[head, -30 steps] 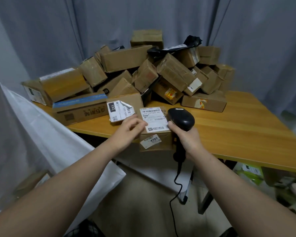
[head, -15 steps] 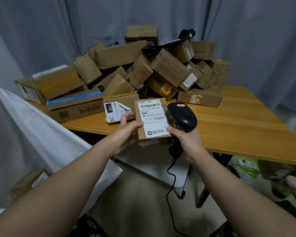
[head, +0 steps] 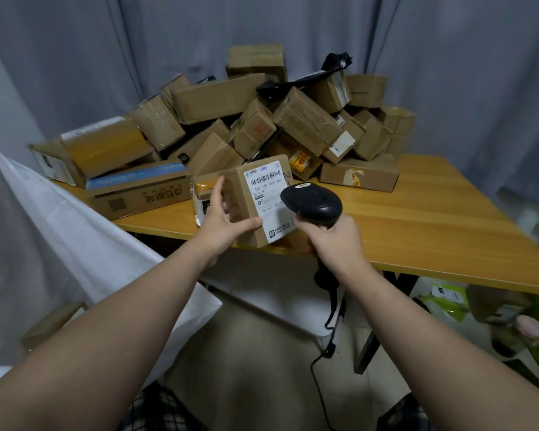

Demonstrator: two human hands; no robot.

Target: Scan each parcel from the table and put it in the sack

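Over the near edge of the table [head: 433, 225] we hold one parcel [head: 245, 191] up in the left hand [head: 221, 222]. The thumb lies along its lower edge and the fingers curl round the brown side, so the white label [head: 269, 194] faces us. Our right hand [head: 330, 237] is wrapped round the handle of the black scanner [head: 311, 202], whose head sits just in front of the label's lower part and covers some of it.

To scan well, we judge that the barcode near the label's top should sit squarely in the scanner's line. Tilting the parcel's face toward the head, or drawing the scanner back a little, would help. Whether a beam falls on the label we cannot tell from this angle. We should hold our fingers clear of the print.

The white sack [head: 75, 237] is to our left beside the table, near enough for a short swing once the scan registers. The pile [head: 262, 119] of parcels waits behind.
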